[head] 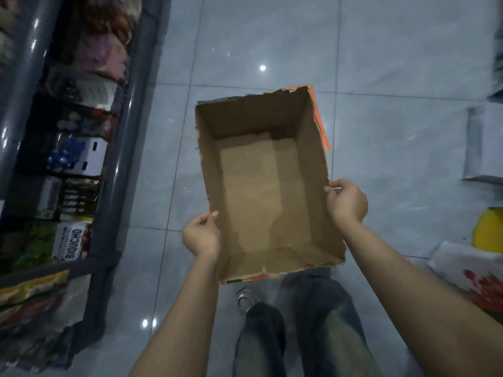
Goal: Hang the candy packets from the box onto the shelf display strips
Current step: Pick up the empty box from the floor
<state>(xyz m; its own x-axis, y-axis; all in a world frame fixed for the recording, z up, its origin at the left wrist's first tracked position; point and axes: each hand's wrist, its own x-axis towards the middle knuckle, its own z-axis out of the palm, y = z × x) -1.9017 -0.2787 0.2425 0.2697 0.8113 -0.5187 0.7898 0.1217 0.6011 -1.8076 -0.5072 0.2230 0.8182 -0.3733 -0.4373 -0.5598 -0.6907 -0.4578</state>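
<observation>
Grey tiled floor (394, 50) underfoot. Cardboard box (261, 186) held above it, open top, bare brown bottom showing. Left hand (201, 235) pinches box's left wall; right hand (345, 202) grips its right rim. Left of box, shelf (130, 131) with blurred packaged goods.

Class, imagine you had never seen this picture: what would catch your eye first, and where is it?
An open, empty cardboard box fills the centre, held above the grey tiled floor by the left hand and right hand gripping its side walls. Along the left edge runs a shelf crowded with packaged goods.
</observation>
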